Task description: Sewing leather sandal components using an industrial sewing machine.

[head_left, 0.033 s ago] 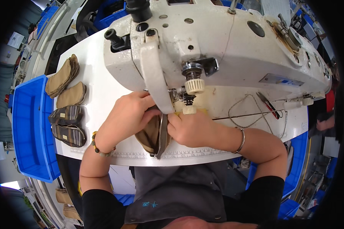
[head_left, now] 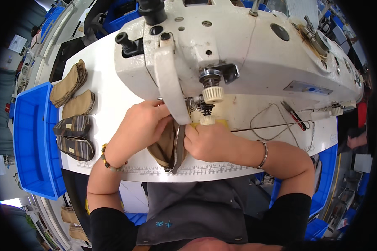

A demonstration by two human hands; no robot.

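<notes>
Under the head of a white sewing machine (head_left: 238,54) lies a small tan cloth pouch (head_left: 157,150) with a grey metal zipper (head_left: 178,150) along its right side. My left hand (head_left: 142,127) grips the pouch's upper left part, fingers bent and close to the needle area. On the zipper side, my right hand (head_left: 209,140) pinches the edge with its fingertips. The machine's arm hides the needle and the far end of the pouch. The near end of the zipper points toward the table's front edge.
Stacks of tan cloth pieces (head_left: 69,85) and two striped pouches (head_left: 75,148) lie at the left, beside a blue bin (head_left: 35,142). Thread snips (head_left: 293,115) and a loose grey cord (head_left: 264,136) rest on the right. A ruler strip (head_left: 205,170) runs along the front edge.
</notes>
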